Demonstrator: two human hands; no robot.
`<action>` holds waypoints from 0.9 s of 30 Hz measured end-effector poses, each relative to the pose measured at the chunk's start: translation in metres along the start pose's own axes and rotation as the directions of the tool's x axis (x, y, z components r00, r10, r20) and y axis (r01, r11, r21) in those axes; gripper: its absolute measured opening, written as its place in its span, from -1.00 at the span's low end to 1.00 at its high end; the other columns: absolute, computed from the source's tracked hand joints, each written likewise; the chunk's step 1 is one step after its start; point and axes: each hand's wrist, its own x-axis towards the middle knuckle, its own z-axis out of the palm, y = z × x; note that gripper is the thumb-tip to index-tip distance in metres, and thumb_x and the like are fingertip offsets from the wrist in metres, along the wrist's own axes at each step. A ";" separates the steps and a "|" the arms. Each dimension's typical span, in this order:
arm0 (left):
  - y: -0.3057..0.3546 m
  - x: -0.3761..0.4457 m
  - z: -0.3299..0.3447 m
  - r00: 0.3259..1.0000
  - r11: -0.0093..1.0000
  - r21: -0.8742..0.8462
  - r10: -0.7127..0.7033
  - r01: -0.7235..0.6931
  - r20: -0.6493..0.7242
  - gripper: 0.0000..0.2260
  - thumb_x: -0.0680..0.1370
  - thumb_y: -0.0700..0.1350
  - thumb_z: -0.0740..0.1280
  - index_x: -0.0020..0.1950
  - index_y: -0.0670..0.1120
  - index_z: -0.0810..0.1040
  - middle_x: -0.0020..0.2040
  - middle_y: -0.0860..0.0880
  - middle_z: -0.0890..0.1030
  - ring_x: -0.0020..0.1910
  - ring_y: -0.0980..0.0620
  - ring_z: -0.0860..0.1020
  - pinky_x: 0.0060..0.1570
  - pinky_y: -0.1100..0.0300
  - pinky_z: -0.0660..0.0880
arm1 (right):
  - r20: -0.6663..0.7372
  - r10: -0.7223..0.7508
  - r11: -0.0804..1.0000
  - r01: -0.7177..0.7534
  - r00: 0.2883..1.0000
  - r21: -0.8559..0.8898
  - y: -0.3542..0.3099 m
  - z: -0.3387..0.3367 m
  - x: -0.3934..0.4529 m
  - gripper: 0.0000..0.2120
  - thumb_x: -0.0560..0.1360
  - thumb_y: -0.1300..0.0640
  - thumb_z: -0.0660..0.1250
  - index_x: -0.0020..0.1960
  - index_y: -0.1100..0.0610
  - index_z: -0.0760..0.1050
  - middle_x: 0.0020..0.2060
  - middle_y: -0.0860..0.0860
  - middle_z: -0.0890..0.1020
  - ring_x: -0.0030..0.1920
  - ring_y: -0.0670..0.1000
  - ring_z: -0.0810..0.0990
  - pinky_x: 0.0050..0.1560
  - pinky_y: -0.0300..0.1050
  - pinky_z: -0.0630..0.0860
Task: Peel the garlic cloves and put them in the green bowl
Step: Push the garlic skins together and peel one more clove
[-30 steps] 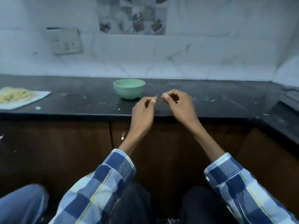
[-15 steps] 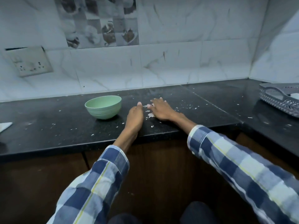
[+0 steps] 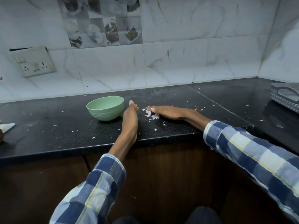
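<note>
Both hands flat on the black stone bench – right hand spread over white garlic skins, left hand fingers straight, beside the round green plastic bowl.

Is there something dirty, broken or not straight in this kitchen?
Yes. White papery garlic skin flakes lie scattered over the black speckled stone counter, thickest beside the right hand near the pale green ribbed bowl. The cream wall socket plate hangs tilted, with a dark gap above it.

No readable text, labels, brands, numbers or signs on any surface in view.
</note>
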 end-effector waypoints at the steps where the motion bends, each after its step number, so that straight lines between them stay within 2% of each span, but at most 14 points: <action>1: 0.002 -0.006 0.000 1.000 0.998 -0.060 0.000 0.001 0.014 -0.49 0.78 0.14 0.06 0.45 -0.21 0.53 0.40 -0.13 0.60 0.48 -0.03 0.48 0.56 0.03 0.30 | 0.003 -0.044 0.997 0.043 0.999 0.063 -0.003 0.000 -0.005 -0.47 0.76 -0.14 -0.08 0.62 0.06 0.28 0.62 -0.03 0.26 0.62 -0.04 0.20 0.63 -0.02 0.08; 3: 0.007 -0.025 -0.003 0.998 0.974 -0.224 0.006 0.009 0.066 -0.50 0.79 0.09 0.05 0.34 -0.27 0.58 0.27 -0.21 0.68 0.34 -0.08 0.61 0.47 0.01 0.46 | -0.056 -0.104 0.967 0.114 0.993 0.227 -0.005 -0.003 -0.013 -0.47 0.77 -0.09 -0.07 0.48 0.16 0.49 0.52 0.06 0.45 0.54 0.00 0.38 0.58 -0.01 0.23; 5: 0.010 -0.044 -0.012 0.988 0.905 -0.417 -0.023 0.085 0.153 -0.46 0.79 0.07 0.04 0.19 -0.34 0.61 0.07 -0.31 0.72 0.12 -0.17 0.73 0.22 0.01 0.66 | -0.199 -0.051 0.950 0.109 0.979 0.292 0.000 -0.011 -0.018 -0.46 0.77 -0.08 -0.07 0.41 0.19 0.55 0.49 0.09 0.48 0.55 0.05 0.37 0.59 0.06 0.24; 7: 0.012 -0.063 -0.024 0.942 0.804 -0.526 -0.120 0.277 0.313 -0.36 0.78 0.11 0.04 0.01 -0.40 0.66 -0.11 -0.34 0.70 -0.05 -0.25 0.75 -0.08 0.02 0.72 | -0.274 0.063 0.979 -0.006 0.960 0.204 0.010 -0.016 -0.020 -0.43 0.75 -0.16 -0.10 0.47 0.10 0.49 0.56 0.06 0.38 0.59 0.07 0.28 0.59 0.08 0.15; 9: 0.009 -0.079 -0.035 0.836 0.718 -0.487 -0.249 0.498 0.489 -0.23 0.75 0.22 0.05 -0.06 -0.46 0.69 -0.07 -0.40 0.68 -0.04 -0.38 0.73 -0.16 -0.07 0.71 | -0.229 0.152 0.981 -0.117 0.962 0.158 0.019 -0.014 -0.017 -0.38 0.72 -0.25 -0.11 0.59 0.08 0.33 0.61 0.04 0.27 0.62 0.08 0.22 0.60 0.06 0.10; 11: 0.002 -0.091 -0.046 0.673 0.610 -0.384 -0.359 0.693 0.646 -0.11 0.68 0.35 0.08 0.14 -0.54 0.61 0.19 -0.51 0.60 0.15 -0.53 0.64 0.03 -0.25 0.68 | -0.187 0.174 0.980 -0.151 0.967 0.131 0.017 -0.006 -0.009 -0.33 0.70 -0.30 -0.09 0.65 0.07 0.19 0.64 0.01 0.19 0.63 0.06 0.17 0.64 0.08 0.06; 13: -0.008 -0.097 -0.058 0.518 0.476 -0.322 -0.368 0.818 0.772 0.02 0.59 0.46 0.12 0.38 -0.57 0.42 0.41 -0.55 0.43 0.37 -0.58 0.48 0.40 -0.33 0.47 | -0.140 0.162 0.984 -0.149 0.977 0.098 0.006 0.000 0.001 -0.30 0.68 -0.34 -0.09 0.67 0.06 0.12 0.65 -0.02 0.15 0.64 0.03 0.13 0.64 0.09 0.04; 15: -0.018 -0.097 -0.070 0.440 0.397 -0.301 -0.327 0.867 0.837 0.12 0.52 0.53 0.15 0.52 -0.53 0.27 0.51 -0.53 0.33 0.50 -0.55 0.35 0.58 -0.30 0.23 | -0.089 0.141 0.985 -0.131 0.986 0.114 -0.008 0.002 0.012 -0.29 0.68 -0.35 -0.11 0.68 0.06 0.11 0.66 -0.02 0.12 0.65 0.03 0.10 0.65 0.08 0.01; 17: -0.023 -0.092 -0.075 0.415 0.356 -0.300 -0.311 0.885 0.855 0.18 0.47 0.56 0.19 0.57 -0.50 0.17 0.53 -0.52 0.29 0.52 -0.55 0.31 0.61 -0.30 0.17 | -0.081 0.123 0.986 -0.113 0.989 0.121 -0.018 0.001 0.018 -0.32 0.70 -0.32 -0.14 0.65 0.05 0.21 0.65 -0.03 0.17 0.64 0.02 0.13 0.64 0.07 0.00; 19: -0.027 -0.089 -0.079 0.428 0.336 -0.326 -0.294 0.884 0.855 0.22 0.46 0.56 0.23 0.58 -0.51 0.08 0.54 -0.53 0.27 0.53 -0.56 0.29 0.61 -0.29 0.16 | -0.089 0.068 0.988 -0.055 0.994 0.145 -0.025 0.001 0.019 -0.37 0.72 -0.25 -0.16 0.59 0.05 0.34 0.62 -0.03 0.25 0.62 -0.01 0.17 0.59 0.00 0.01; 21: -0.030 -0.087 -0.082 0.434 0.310 -0.352 -0.253 0.883 0.865 0.24 0.45 0.54 0.28 0.58 -0.51 -0.01 0.56 -0.53 0.23 0.55 -0.56 0.25 0.63 -0.27 0.12 | -0.100 0.009 0.975 0.014 0.995 0.222 -0.030 0.007 0.017 -0.39 0.74 -0.21 -0.15 0.54 0.06 0.42 0.59 -0.03 0.32 0.59 -0.05 0.22 0.52 -0.09 0.11; 23: -0.032 -0.088 -0.083 0.440 0.285 -0.377 -0.203 0.881 0.875 0.23 0.46 0.50 0.34 0.59 -0.49 -0.05 0.57 -0.53 0.19 0.57 -0.56 0.21 0.65 -0.25 0.08 | -0.068 -0.051 0.943 0.071 0.996 0.326 -0.039 0.015 0.014 -0.39 0.75 -0.19 -0.14 0.50 0.09 0.48 0.55 -0.03 0.41 0.54 -0.10 0.29 0.42 -0.15 0.29; 25: -0.032 -0.090 -0.082 0.442 0.275 -0.385 -0.187 0.881 0.877 0.21 0.47 0.45 0.40 0.59 -0.48 -0.07 0.57 -0.55 0.16 0.57 -0.57 0.18 0.65 -0.25 0.07 | -0.047 -0.147 0.894 0.153 0.988 0.421 -0.046 0.022 0.011 -0.36 0.76 -0.15 -0.14 0.43 0.22 0.54 0.43 0.05 0.55 0.50 -0.04 0.42 0.42 -0.14 0.41; 27: -0.031 -0.090 -0.082 0.439 0.271 -0.384 -0.182 0.883 0.880 0.18 0.48 0.40 0.43 0.60 -0.46 -0.06 0.57 -0.57 0.14 0.57 -0.60 0.16 0.65 -0.28 0.06 | -0.117 -0.188 0.800 0.221 0.975 0.558 -0.049 0.025 0.008 -0.33 0.77 -0.10 -0.13 0.32 0.36 0.57 0.28 0.16 0.66 0.38 0.09 0.58 0.41 -0.07 0.49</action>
